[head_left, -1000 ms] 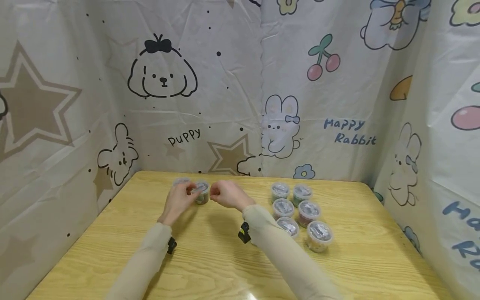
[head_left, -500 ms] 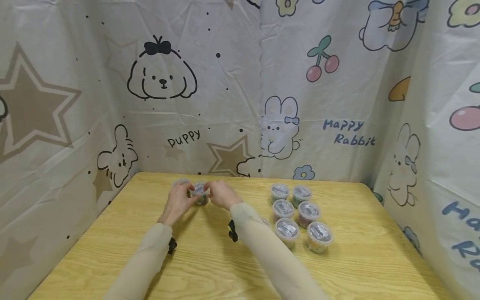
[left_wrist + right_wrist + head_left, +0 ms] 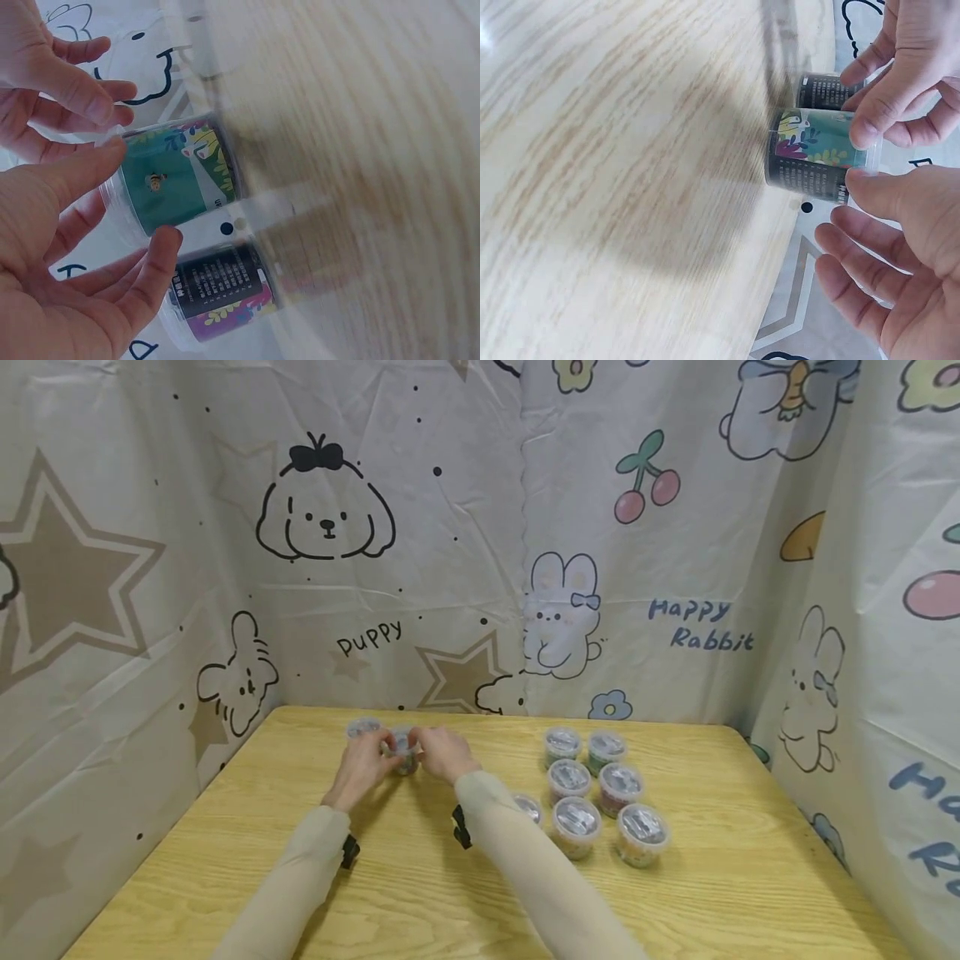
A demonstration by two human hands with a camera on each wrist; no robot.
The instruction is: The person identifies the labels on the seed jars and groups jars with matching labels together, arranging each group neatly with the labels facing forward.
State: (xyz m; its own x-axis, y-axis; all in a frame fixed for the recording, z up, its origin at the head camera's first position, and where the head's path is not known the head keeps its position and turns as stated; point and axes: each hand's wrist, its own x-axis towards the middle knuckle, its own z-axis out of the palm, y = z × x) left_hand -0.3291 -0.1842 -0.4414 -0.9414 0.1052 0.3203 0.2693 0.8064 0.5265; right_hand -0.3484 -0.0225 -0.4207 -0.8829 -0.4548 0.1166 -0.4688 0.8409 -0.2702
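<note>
A small round plastic tub [image 3: 406,763] with a clear lid stands at the back left of the wooden table. Its teal label shows a bee and leaves in the left wrist view, with dark printed text in the right wrist view. My left hand [image 3: 362,767] grips the tub near its lid from the left, thumb on the near side. From the right, my right hand [image 3: 447,755] pinches at the lid rim, its remaining fingers spread apart in the right wrist view. A second tub [image 3: 221,289], with a black and purple label, stands just left of the first, partly behind my left hand.
Several similar lidded tubs are grouped right of centre, among them a yellowish one [image 3: 642,837] at the front. Another tub [image 3: 528,808] is partly hidden by my right sleeve. A printed cloth [image 3: 465,568] hangs behind and beside the table [image 3: 420,893].
My right hand has moved left to the tub and now touches its lid. My left hand stays at the tub. Moving the right sleeve has uncovered another tub in the group.
</note>
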